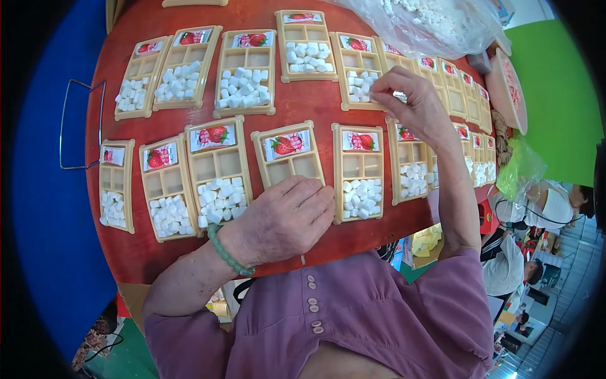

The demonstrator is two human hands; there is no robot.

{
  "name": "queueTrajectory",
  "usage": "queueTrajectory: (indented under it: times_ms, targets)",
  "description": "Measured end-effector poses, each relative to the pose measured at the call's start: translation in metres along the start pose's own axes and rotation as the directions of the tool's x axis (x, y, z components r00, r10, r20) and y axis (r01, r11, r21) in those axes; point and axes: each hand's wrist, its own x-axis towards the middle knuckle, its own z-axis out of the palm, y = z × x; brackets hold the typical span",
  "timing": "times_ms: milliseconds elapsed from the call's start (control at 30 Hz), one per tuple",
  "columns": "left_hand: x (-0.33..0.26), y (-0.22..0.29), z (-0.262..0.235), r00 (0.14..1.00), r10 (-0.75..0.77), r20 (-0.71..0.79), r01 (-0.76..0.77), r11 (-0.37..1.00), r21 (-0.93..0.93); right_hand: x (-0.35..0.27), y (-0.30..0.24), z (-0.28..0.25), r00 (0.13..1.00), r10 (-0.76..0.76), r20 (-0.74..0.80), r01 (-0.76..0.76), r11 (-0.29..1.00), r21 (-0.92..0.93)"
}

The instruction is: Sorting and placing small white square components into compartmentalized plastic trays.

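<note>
My left hand [287, 218], with a green bead bracelet [227, 252] at its wrist, lies over the lower part of a beige compartment tray [257, 142] in the near row. Its fingers are curled together, and whatever is under them is hidden. A strawberry-printed packet [288, 145] fills that tray's top section. My right hand [410, 104] is raised at the far row, its fingertips pinched beside the small white cubes [360, 85], which look like mini marshmallows, in another tray [344, 60]. I cannot make out anything in the pinch.
Two rows of similar trays, such as the tray with white cubes [244, 114] at the far side, cover the red table [303, 104]. A clear plastic bag [435, 28] of white pieces lies at the back right. Beyond it sits a pale basin [505, 88]. People sit farther right.
</note>
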Motion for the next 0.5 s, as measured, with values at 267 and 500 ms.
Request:
queueTrajectory:
  times_ms: [267,500]
  targets:
    - [0.004,0.002,-0.002,0.999,-0.025,-0.029,0.025,1.0,0.004,-0.001,-0.005,-0.002,0.982,-0.18,0.054,0.187,0.969,-0.16]
    - [0.001,-0.003,-0.001,1.0,0.007,-0.018,-0.006,0.999,0.047,0.003,-0.016,0.007,0.992,-0.086,-0.088,0.075,0.989,-0.129]
